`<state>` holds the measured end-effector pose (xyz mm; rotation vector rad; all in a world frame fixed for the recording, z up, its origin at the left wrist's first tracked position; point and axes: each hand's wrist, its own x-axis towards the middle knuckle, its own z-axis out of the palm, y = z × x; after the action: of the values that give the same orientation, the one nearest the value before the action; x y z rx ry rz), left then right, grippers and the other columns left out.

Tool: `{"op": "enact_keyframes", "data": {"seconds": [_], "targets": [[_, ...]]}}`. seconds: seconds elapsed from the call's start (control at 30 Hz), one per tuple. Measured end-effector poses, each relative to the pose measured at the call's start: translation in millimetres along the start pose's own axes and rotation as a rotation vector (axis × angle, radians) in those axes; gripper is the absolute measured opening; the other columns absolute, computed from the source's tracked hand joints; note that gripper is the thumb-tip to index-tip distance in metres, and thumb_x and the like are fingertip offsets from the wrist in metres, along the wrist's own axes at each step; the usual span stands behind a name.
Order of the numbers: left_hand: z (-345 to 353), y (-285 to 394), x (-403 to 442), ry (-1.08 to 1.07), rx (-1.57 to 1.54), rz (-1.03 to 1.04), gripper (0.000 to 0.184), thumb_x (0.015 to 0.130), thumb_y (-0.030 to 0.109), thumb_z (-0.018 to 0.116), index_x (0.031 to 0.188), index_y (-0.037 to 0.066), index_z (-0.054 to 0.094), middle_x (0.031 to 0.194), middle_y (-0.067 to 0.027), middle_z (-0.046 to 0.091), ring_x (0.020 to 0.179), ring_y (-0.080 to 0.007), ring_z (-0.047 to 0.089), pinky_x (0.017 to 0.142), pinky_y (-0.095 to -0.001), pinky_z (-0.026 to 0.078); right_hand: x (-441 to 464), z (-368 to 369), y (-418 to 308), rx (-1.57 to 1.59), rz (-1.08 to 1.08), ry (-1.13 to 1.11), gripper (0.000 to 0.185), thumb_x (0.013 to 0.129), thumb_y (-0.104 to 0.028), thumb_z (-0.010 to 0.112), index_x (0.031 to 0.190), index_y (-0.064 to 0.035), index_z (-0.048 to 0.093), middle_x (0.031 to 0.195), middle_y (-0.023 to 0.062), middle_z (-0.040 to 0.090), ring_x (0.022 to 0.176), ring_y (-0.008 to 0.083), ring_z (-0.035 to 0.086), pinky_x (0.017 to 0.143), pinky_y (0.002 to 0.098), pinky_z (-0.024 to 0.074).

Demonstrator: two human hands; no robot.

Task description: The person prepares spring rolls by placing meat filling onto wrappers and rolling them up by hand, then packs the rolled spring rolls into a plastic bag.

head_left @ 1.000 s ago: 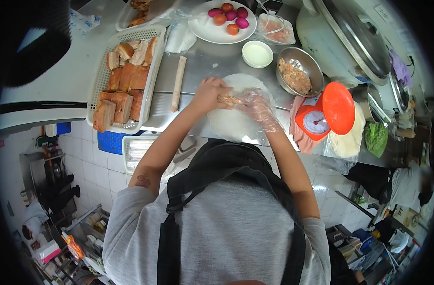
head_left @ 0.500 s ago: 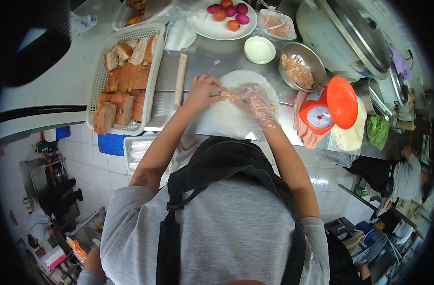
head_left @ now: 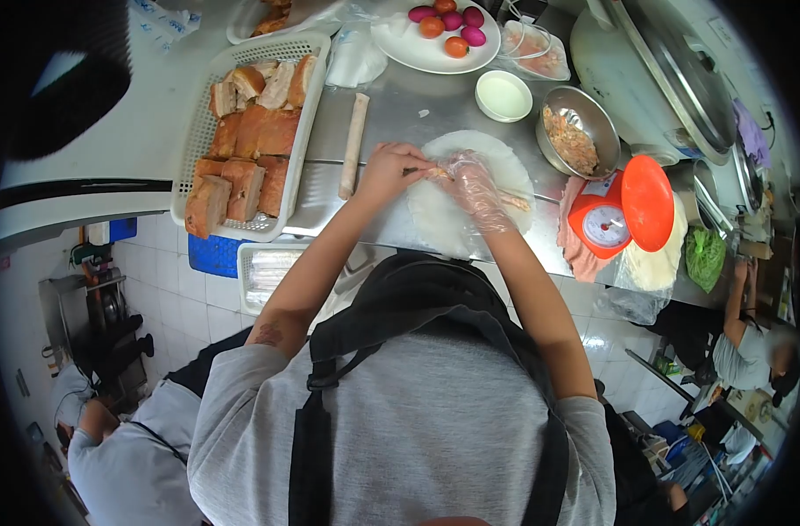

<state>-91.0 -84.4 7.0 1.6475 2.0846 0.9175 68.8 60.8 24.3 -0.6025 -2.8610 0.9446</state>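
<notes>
A round white wrapper sheet (head_left: 435, 223) lies on the steel counter, with a line of orange-pink filling (head_left: 514, 202) across it. My bare left hand (head_left: 391, 172) is at the sheet's left edge, its fingertips pinched on the filling's left end. Beside it my right hand (head_left: 472, 186), in a clear plastic glove, is over the middle of the sheet with its fingers curled on the filling. To the left lies a pale rolled stick (head_left: 353, 147). A steel bowl (head_left: 584, 114) at the upper right holds more filling.
A white basket (head_left: 298, 167) of roasted meat is on the left. Behind are a plate (head_left: 400, 39) of red and purple items and a white bowl (head_left: 503, 95). An orange scale (head_left: 606, 223) stands right, near a large pot (head_left: 628, 79). Other people are at both sides.
The filling now extends further to the right on the sheet. My hands are still close together at its left part. A person has come into view at the lower left.
</notes>
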Motion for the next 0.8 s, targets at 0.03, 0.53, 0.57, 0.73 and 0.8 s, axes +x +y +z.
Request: {"op": "enact_keyframes", "data": {"seconds": [0.03, 0.53, 0.57, 0.73, 0.8], "targets": [[0.2, 0.4, 0.5, -0.003, 0.008, -0.003, 0.033, 0.079, 0.021, 0.082, 0.112, 0.021, 0.08, 0.11, 0.0012, 0.07, 0.107, -0.0213, 0.061, 0.1, -0.0373, 0.039, -0.9, -1.9, -0.2, -0.003, -0.001, -0.005, 0.041, 0.082, -0.033, 0.079, 0.113, -0.0059, 0.076, 0.11, 0.0179, 0.072, 0.114, 0.0348, 0.062, 0.102, 0.0462, 0.0458], [7.5, 13.6, 14.7, -0.002, 0.027, 0.072, 0.023, 0.078, 0.026, 0.083, 0.1, 0.023, 0.083, 0.106, 0.0027, 0.068, 0.103, -0.0215, 0.058, 0.099, -0.0387, 0.04, -34.4, -26.1, 11.2, 0.266, 0.159, 0.187, 0.021, 0.08, -0.024, 0.081, 0.09, -0.0052, 0.079, 0.086, 0.0176, 0.072, 0.087, 0.034, 0.067, 0.084, 0.0448, 0.0513], [5.9, 14.1, 15.3, -0.008, 0.033, 0.078, 0.023, 0.077, 0.025, 0.083, 0.1, 0.022, 0.083, 0.106, 0.0024, 0.068, 0.102, -0.0218, 0.058, 0.099, -0.0387, 0.041, -33.1, -26.2, 9.9, 0.306, 0.168, 0.193, 0.021, 0.079, -0.023, 0.081, 0.089, -0.0049, 0.078, 0.086, 0.0174, 0.071, 0.085, 0.0341, 0.067, 0.082, 0.0446, 0.0515], [5.2, 1.3, 16.1, -0.015, -0.126, 0.04, 0.026, 0.075, 0.024, 0.085, 0.1, 0.018, 0.083, 0.108, -0.0003, 0.069, 0.103, -0.0242, 0.058, 0.098, -0.0385, 0.044, -18.3, -17.5, 1.9, 0.241, 0.091, 0.164, 0.026, 0.074, -0.024, 0.085, 0.087, -0.0034, 0.077, 0.085, 0.0171, 0.071, 0.082, 0.0347, 0.068, 0.079, 0.045, 0.0515], [2.7, -1.7, 16.1, -0.053, -0.087, 0.035, 0.028, 0.074, 0.023, 0.085, 0.101, 0.018, 0.083, 0.108, -0.0012, 0.069, 0.103, -0.0248, 0.058, 0.098, -0.0383, 0.045, -15.2, -17.6, 0.4, 0.213, 0.15, 0.061, 0.028, 0.074, -0.025, 0.086, 0.091, -0.0043, 0.077, 0.088, 0.017, 0.071, 0.085, 0.0348, 0.068, 0.08, 0.0451, 0.0515]]}}
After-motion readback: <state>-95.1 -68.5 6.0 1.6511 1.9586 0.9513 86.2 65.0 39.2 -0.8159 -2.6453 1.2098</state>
